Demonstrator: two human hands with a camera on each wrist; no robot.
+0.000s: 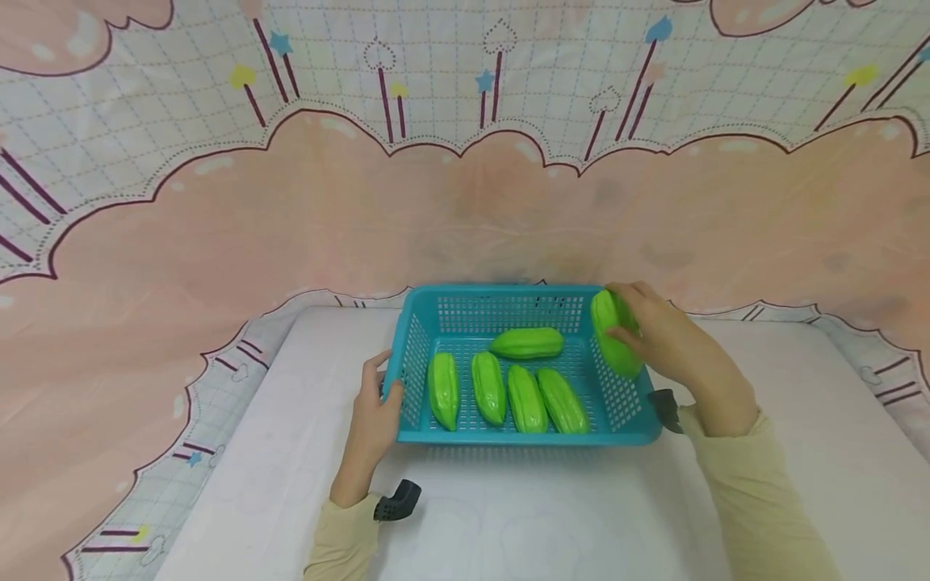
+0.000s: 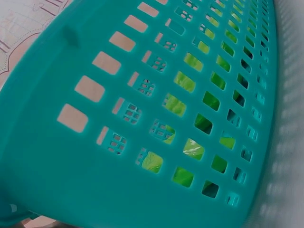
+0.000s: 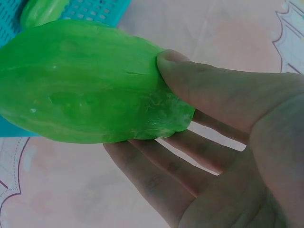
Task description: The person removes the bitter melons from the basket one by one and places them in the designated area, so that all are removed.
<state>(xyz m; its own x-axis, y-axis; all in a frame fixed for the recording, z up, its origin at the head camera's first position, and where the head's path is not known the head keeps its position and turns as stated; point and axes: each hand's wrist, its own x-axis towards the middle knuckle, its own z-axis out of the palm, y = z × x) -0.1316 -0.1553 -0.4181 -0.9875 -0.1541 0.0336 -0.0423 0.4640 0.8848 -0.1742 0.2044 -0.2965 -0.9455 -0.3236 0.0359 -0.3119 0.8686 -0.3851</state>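
A teal plastic basket with slotted walls stands on the white table. My left hand grips its left rim, thumb toward the front and fingers behind; the left wrist view shows mainly the slotted wall. Over the basket's right side, my right hand pinches one end of a glossy green ribbed fruit. In the right wrist view the thumb lies on one side of this green fruit and the fingers on the other. Several similar fruits lie inside, among them a sideways one toward the back.
The white table reaches past the basket on both sides and in front. Behind it hangs a printed pink and white cloth. A black wrist device sits by the left cuff, another black device by the right.
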